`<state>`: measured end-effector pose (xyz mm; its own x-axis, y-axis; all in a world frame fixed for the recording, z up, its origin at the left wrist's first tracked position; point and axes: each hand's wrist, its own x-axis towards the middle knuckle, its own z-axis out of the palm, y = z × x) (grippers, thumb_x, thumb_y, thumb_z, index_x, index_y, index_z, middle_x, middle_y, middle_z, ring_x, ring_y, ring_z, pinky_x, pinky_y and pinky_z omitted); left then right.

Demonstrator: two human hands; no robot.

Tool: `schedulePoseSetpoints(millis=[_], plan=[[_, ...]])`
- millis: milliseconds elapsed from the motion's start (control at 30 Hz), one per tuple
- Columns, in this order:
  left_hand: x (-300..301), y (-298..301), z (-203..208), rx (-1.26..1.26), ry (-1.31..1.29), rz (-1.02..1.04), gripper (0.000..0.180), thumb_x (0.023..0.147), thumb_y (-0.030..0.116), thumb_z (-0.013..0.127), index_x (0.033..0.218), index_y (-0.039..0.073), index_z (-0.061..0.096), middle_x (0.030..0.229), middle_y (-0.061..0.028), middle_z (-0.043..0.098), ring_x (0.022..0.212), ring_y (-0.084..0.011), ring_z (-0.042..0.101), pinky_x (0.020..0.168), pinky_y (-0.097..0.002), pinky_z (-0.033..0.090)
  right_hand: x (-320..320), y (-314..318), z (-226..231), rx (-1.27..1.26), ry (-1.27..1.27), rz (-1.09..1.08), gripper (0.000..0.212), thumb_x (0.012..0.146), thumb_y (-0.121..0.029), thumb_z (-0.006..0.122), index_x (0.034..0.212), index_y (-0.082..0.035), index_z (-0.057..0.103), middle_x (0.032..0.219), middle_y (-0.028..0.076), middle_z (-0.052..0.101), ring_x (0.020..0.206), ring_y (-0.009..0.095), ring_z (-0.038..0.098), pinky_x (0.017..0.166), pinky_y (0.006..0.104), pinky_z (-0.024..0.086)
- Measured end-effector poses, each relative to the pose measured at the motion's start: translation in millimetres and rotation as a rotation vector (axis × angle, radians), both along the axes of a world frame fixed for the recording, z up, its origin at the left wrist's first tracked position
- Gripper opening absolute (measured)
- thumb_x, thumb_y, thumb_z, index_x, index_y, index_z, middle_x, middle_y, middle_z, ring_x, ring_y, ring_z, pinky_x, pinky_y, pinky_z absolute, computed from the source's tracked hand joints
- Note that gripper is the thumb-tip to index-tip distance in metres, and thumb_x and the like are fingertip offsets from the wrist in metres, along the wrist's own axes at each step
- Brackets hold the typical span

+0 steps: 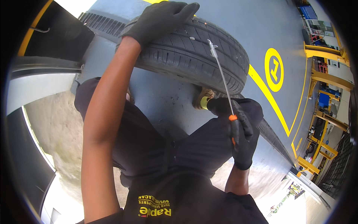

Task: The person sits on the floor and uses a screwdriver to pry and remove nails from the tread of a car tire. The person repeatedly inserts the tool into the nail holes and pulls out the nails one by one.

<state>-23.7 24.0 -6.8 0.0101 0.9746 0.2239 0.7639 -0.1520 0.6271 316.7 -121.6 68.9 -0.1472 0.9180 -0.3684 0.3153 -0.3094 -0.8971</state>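
Observation:
A black tire [179, 54] stands in front of me with its grooved tread facing up. My left hand [158, 22], in a black glove, lies over the far left part of the tread and grips it; some of its fingers are hidden. In my gloved right hand [244, 136], by my right knee, is a long-shafted hook tool [223, 76] with a black and orange handle, fingers wrapped round it. Its thin metal shaft points away over the tread. The small forked metal tip appears above the tire's right half. A small pale speck [192, 38] sits on the tread, left of the tip.
My feet are on the grey-blue floor [164, 93], behind the tire. Yellow lines and a yellow circular marking [274, 70] run along the floor at right. A drain grate [102, 25] lies at far left. Yellow lift posts [330, 84] and shop equipment stand farther right.

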Motion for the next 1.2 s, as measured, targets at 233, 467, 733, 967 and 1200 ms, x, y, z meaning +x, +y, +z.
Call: schedulePoseSetpoints(millis=[233,467,733,967,1200], plan=[[3.6,-5.3,6.0,0.015,0.014,0.000,0.055,0.108,0.047,0.042,0.109,0.000,0.071,0.106,-0.0266,0.072,0.102,-0.0463,0.067,0.093,-0.0508,0.051,-2.5,1.2,-0.9,-0.013,0.039,0.069,0.039,0.104,0.000,0.052,0.143,0.003,0.058,0.078,-0.002,0.057,0.056,0.000,0.041,0.049,0.0163,0.031],[8.5,1.0,15.5,-0.200,-0.109,0.115,0.061,0.107,0.050,0.041,0.109,-0.003,0.073,0.109,-0.0283,0.072,0.106,-0.0464,0.067,0.096,-0.0499,0.050,-1.4,-3.6,1.3,0.030,-0.059,0.056,0.041,0.102,-0.006,0.057,0.142,0.004,0.058,0.075,-0.002,0.057,0.055,0.000,0.042,0.050,0.0174,0.030],[7.3,-2.5,13.9,-0.138,-0.127,0.089,0.062,0.107,0.050,0.041,0.109,-0.003,0.073,0.108,-0.0281,0.072,0.106,-0.0459,0.068,0.097,-0.0485,0.050,0.9,-5.3,4.1,0.047,-0.006,0.095,0.041,0.103,0.006,0.049,0.143,0.002,0.059,0.082,-0.003,0.061,0.061,-0.002,0.045,0.054,0.0155,0.035],[2.6,0.7,3.3,-0.086,-0.063,0.061,0.060,0.109,0.046,0.037,0.108,-0.003,0.072,0.108,-0.0265,0.073,0.103,-0.0450,0.068,0.096,-0.0488,0.050,-6.3,-3.1,9.9,0.052,-0.162,0.096,0.038,0.102,0.006,0.052,0.138,0.001,0.063,0.101,0.004,0.072,0.068,0.000,0.050,0.060,0.0163,0.039],[0.5,6.3,-7.6,-0.010,-0.065,0.004,0.043,0.111,0.032,0.038,0.124,-0.002,0.060,0.102,-0.0257,0.072,0.095,-0.0439,0.068,0.086,-0.0503,0.053,-14.4,-4.7,25.8,0.098,-0.265,0.099,0.037,0.101,-0.002,0.060,0.138,0.000,0.065,0.080,-0.005,0.059,0.061,0.000,0.042,0.054,0.0179,0.032]])
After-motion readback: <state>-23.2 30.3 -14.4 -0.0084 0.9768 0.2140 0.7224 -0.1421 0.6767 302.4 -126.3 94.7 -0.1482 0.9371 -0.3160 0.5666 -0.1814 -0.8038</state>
